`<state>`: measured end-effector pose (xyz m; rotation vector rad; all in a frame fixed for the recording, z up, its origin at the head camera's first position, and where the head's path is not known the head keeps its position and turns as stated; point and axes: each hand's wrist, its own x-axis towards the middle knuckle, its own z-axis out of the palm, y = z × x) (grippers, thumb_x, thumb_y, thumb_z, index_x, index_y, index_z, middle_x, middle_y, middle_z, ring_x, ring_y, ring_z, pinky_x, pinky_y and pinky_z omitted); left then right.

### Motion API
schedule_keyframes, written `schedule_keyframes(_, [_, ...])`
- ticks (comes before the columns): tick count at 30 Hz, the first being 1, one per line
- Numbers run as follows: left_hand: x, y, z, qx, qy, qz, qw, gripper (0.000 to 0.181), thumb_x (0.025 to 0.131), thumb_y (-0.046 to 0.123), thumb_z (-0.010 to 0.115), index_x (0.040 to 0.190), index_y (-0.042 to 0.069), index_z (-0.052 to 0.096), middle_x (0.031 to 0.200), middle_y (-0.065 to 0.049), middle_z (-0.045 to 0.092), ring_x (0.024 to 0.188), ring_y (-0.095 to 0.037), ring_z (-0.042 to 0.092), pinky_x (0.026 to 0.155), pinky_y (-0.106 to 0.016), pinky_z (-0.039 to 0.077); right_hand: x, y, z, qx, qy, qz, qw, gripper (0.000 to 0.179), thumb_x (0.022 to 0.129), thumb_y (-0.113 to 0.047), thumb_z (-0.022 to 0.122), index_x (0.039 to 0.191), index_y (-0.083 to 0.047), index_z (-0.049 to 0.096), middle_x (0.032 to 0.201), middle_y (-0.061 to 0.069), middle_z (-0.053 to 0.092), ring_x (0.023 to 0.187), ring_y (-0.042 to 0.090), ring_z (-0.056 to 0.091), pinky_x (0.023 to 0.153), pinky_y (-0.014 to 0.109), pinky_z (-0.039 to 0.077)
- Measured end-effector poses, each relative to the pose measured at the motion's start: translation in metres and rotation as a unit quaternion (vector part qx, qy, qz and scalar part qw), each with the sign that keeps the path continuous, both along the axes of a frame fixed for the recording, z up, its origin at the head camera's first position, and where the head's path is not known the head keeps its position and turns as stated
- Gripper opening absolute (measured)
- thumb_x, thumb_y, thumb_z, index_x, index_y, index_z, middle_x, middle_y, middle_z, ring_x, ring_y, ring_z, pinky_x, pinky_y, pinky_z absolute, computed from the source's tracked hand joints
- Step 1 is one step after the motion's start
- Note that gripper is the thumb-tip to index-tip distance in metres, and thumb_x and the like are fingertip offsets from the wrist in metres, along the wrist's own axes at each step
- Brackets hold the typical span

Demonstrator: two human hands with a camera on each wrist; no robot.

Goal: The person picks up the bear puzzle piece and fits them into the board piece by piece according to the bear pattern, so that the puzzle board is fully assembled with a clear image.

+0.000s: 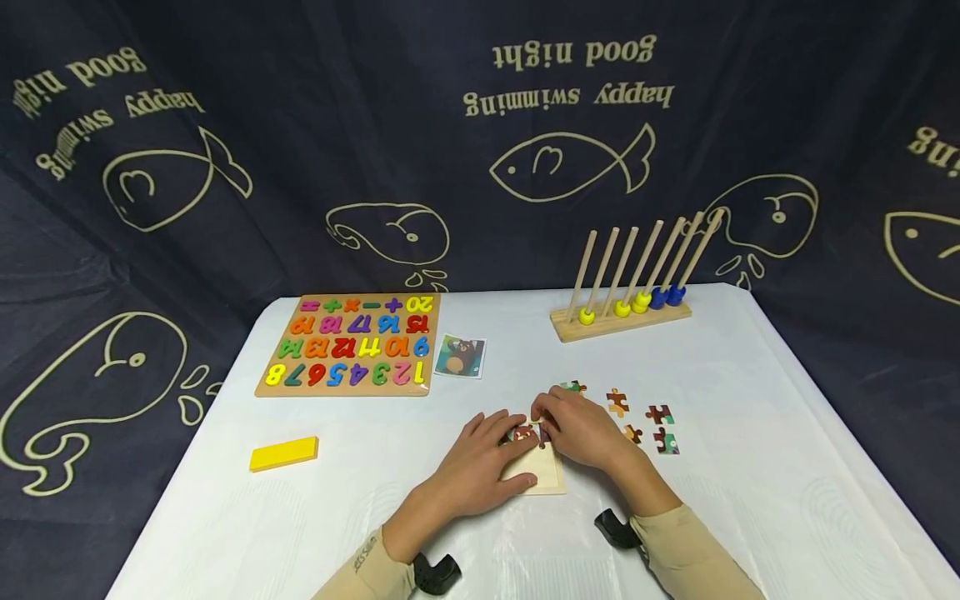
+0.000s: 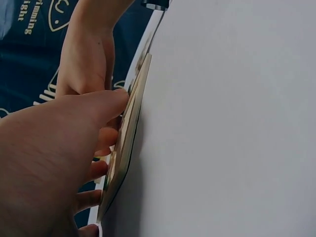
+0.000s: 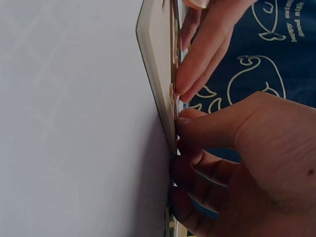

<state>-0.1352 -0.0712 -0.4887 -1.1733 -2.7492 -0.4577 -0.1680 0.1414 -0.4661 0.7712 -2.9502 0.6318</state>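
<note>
A small square wooden puzzle tray [image 1: 551, 477] lies on the table in front of the person. Puzzle pieces with a brown bear's face [image 1: 522, 432] fill part of its far side. My left hand [image 1: 474, 468] rests over the tray's left side, fingers extended across the pieces; in the left wrist view its thumb lies along the tray edge [image 2: 134, 126]. With bent fingers, my right hand [image 1: 581, 427] holds a dark brown puzzle piece [image 1: 545, 437] at the tray's far right corner. The right wrist view shows its thumb and fingertips close together at the tray edge [image 3: 157, 74], partly hiding the piece.
Several loose puzzle pieces [image 1: 617, 402] lie right of the tray, one partly behind the right hand. A bear picture card [image 1: 461, 357], a number board [image 1: 360, 343] and a yellow block [image 1: 283, 454] are to the left. A bead-and-peg rack [image 1: 626, 322] stands at the back right.
</note>
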Motion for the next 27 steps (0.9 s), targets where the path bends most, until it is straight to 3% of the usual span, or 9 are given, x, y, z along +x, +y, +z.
schedule_keyframes(7, [0.0, 0.001, -0.001, 0.0, -0.001, -0.005, 1.0, 0.057, 0.092, 0.059, 0.051, 0.136, 0.024, 0.051, 0.143, -0.002, 0.043, 0.135, -0.027, 0.034, 0.106, -0.058, 0.027, 0.001, 0.004, -0.002, 0.001, -0.006, 0.003, 1.0, 0.006, 0.092, -0.016, 0.065, 0.094, -0.021, 0.062, 0.082, -0.012, 0.047, 0.07, 0.007, 0.045, 0.061, 0.028, 0.042])
schedule_keyframes(18, [0.0, 0.003, 0.001, -0.013, -0.009, -0.013, 0.9998, 0.064, 0.092, 0.063, 0.047, 0.142, 0.023, 0.049, 0.145, -0.003, 0.041, 0.136, -0.027, 0.033, 0.108, -0.056, 0.027, 0.003, 0.008, -0.001, -0.005, -0.02, -0.005, 0.9998, 0.009, 0.09, -0.015, 0.067, 0.095, -0.021, 0.062, 0.081, -0.01, 0.046, 0.069, 0.009, 0.045, 0.06, 0.029, 0.041])
schedule_keyframes(23, [-0.003, -0.01, 0.0, -0.002, -0.042, -0.009, 0.9991, 0.084, 0.081, 0.075, 0.05, 0.143, 0.02, 0.044, 0.153, -0.003, 0.03, 0.141, -0.026, 0.024, 0.111, -0.056, 0.019, 0.0, 0.015, 0.001, -0.028, -0.029, 0.023, 0.9989, 0.007, 0.095, -0.018, 0.061, 0.099, -0.021, 0.065, 0.088, -0.014, 0.051, 0.078, 0.006, 0.051, 0.07, 0.032, 0.047])
schedule_keyframes(27, [-0.004, -0.031, 0.002, 0.012, -0.074, 0.012, 0.9971, 0.099, 0.071, 0.08, 0.057, 0.145, 0.017, 0.041, 0.157, -0.005, 0.021, 0.144, -0.026, 0.015, 0.112, -0.057, 0.012, -0.006, 0.03, 0.009, -0.086, -0.036, 0.033, 0.9951, 0.012, 0.096, -0.018, 0.06, 0.105, -0.017, 0.067, 0.093, -0.013, 0.058, 0.082, 0.006, 0.055, 0.074, 0.033, 0.049])
